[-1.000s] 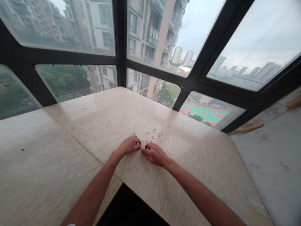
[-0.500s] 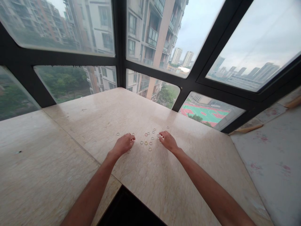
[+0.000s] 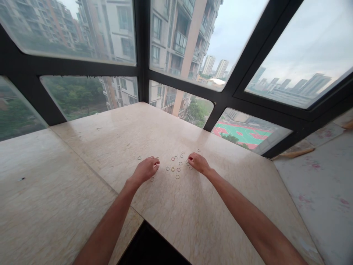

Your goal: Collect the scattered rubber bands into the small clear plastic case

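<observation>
1. Your left hand [image 3: 146,168] is curled low over the beige, veined stone-like surface [image 3: 179,209], its thumb and fingertips bent toward each other; you cannot tell whether anything is pinched there.
2. Your right hand [image 3: 198,163] is well apart from it, also curled, its fingertips just beside a thin greenish round ring [image 3: 190,169]; whether they grip one is too small to tell.
3. Between your hands lies a loose scatter of small thin rings, among them a thin red round ring [image 3: 173,160] and, nearer you, a thin yellow round ring [image 3: 173,171].
4. A thin pale round ring [image 3: 152,180] lies near your left hand, on your side of it.
5. Beyond the surface stand windows in a black frame [image 3: 143,73].
</observation>
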Demonstrator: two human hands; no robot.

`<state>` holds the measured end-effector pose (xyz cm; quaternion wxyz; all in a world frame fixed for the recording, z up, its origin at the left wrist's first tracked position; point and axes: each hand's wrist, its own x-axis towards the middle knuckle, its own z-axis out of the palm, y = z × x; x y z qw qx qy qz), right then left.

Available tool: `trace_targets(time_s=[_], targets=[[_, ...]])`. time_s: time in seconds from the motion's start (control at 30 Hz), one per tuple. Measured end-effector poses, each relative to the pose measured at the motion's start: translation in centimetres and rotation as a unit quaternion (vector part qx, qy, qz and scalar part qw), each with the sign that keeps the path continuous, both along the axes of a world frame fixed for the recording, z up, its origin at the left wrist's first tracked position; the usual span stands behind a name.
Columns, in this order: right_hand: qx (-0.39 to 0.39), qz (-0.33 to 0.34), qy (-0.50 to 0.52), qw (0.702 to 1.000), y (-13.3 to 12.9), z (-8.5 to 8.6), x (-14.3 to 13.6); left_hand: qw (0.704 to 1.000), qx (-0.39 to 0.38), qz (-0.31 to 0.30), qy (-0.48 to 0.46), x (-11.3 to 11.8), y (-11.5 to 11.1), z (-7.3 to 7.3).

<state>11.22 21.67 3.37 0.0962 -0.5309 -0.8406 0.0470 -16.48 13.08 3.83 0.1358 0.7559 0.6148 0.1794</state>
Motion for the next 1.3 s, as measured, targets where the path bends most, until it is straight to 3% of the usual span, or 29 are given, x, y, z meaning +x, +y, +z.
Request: trace_targets(time_s=[0.13,0.27,0.37,0.47,0.6,0.7,0.8,0.9,1.1,1.3], targets=[[0.024,-0.025,0.063,0.997,1.8,-0.1,0.1,1.000,-0.010,0.014,-0.002,-0.2,-0.1,0.4],[0.016,0.001,0.107,0.994,3.1,-0.2,0.2,0.999,-0.016,0.034,0.014,-1.9,0.1,0.1],[0.019,0.017,0.127,0.992,2.7,-0.2,0.3,0.997,-0.001,0.064,0.052,-3.8,0.2,-0.3],[0.027,0.047,0.134,0.990,0.7,-0.3,-0.3,0.993,0.000,0.090,0.072,-4.6,0.2,-0.5],[0.010,0.151,0.113,0.982,-4.0,-1.0,-2.9,0.996,-0.016,0.051,0.069,-2.1,0.0,-0.6],[-0.015,0.249,0.089,0.964,-7.0,-1.3,-5.1,0.996,0.007,-0.029,0.084,1.6,-0.3,-0.9],[-0.031,0.291,0.081,0.953,-8.2,-1.3,-5.9,0.991,0.015,-0.118,0.067,4.4,-0.7,-1.4],[-0.035,0.255,0.086,0.962,-8.0,-1.1,-4.4,0.989,0.021,-0.143,0.032,5.3,-0.9,-1.8],[-0.040,0.129,0.090,0.987,-7.2,-0.9,-0.4,0.993,0.021,-0.112,0.007,5.5,-0.9,-2.1],[-0.049,0.120,0.061,0.990,-7.3,-0.5,-2.8,0.993,0.032,-0.113,0.022,5.9,-1.3,-1.9]])
